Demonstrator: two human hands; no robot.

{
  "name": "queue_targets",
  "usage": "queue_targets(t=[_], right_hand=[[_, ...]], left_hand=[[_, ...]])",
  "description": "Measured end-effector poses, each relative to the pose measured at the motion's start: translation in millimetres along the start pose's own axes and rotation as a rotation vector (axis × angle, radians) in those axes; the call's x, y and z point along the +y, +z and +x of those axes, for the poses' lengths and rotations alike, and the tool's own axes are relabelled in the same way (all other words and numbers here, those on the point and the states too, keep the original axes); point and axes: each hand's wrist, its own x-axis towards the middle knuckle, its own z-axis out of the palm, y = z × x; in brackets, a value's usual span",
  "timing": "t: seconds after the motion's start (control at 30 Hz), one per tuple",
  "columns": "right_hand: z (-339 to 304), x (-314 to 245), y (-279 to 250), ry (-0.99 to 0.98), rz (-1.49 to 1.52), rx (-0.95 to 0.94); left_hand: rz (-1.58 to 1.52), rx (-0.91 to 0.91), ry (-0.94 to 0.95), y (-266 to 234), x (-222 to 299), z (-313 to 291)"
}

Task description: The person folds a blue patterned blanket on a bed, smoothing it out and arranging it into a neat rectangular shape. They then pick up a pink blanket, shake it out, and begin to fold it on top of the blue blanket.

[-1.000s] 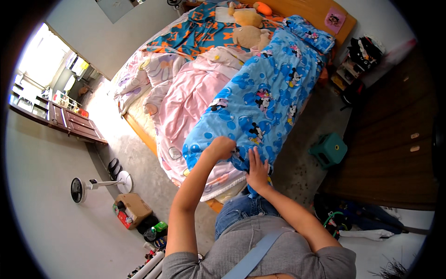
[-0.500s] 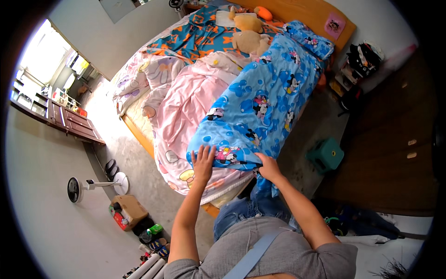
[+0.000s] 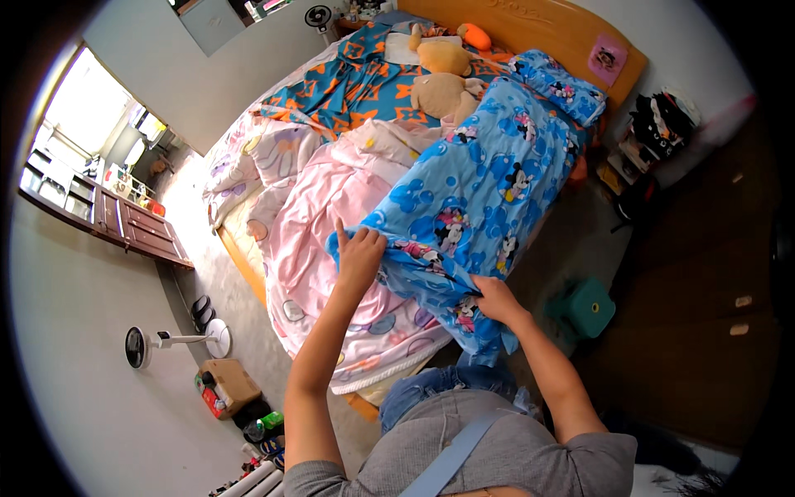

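A blue quilt with a cartoon-mouse and bubble print lies lengthwise over the right part of the bed. At its near left corner my left hand grips the edge, fingers curled over the cloth. My right hand pinches the near edge further right, its fingertips partly hidden in the folds. Between both hands the edge is lifted and creased, and a loose end hangs down toward my jeans. Beneath and to the left, a pink quilt lies rumpled on the mattress.
A teal patterned blanket, plush toys and a blue pillow are near the wooden headboard. On the floor stand a green stool at right, and a white fan and cardboard box at left.
My left hand has gone from lying flat on the quilt to gripping its corner, pulled up and away from me. More of the pink quilt shows below. My right hand shifted slightly right.
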Motion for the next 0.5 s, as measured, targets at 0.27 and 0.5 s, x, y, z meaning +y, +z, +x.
queue_targets(t=[0.27, 0.5], right_hand=[[59.4, 122.7, -108.2, 0.032, -0.013, 0.062], [107.1, 211.7, -196.0, 0.062, 0.107, 0.136]], left_hand=[[0.121, -0.02, 0.115, 72.7, 59.1, 178.7], [0.172, -0.041, 0.227, 121.0, 103.3, 309.9]])
